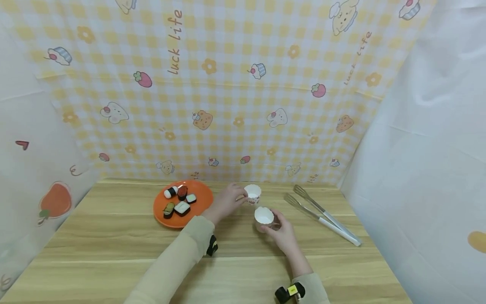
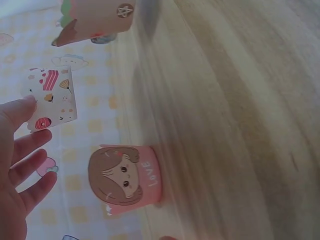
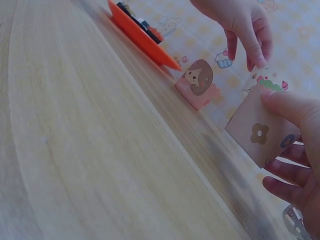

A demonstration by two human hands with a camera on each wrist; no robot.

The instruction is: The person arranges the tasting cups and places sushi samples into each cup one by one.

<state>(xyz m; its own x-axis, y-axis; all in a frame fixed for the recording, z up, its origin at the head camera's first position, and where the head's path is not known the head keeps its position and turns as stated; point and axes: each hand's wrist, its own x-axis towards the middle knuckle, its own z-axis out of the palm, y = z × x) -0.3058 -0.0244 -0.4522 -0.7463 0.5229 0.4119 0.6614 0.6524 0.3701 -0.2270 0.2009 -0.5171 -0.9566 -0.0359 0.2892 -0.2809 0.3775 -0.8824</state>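
Observation:
My left hand (image 1: 226, 203) pinches a white paper baking cup (image 1: 252, 193) by its near-left side; cake and flower prints show on this cup (image 2: 54, 95) in the left wrist view. Closer to me, my right hand (image 1: 282, 234) grips a beige-pink paper baking cup (image 1: 263, 218) between thumb and fingers. A brown flower print marks that cup (image 3: 257, 131) in the right wrist view. Both cups appear held up off the table, mouths upward. A pink baking cup (image 2: 127, 180) with a girl's face and "LOVE" stands on the table by the left hand, hidden in the head view.
An orange plate (image 1: 205, 193) with several sushi pieces (image 1: 182, 208) lies to the left of the left hand. Metal tongs (image 1: 326, 219) lie at the right on the wooden table (image 1: 125, 253). A checked cloth (image 1: 228, 93) hangs behind the table.

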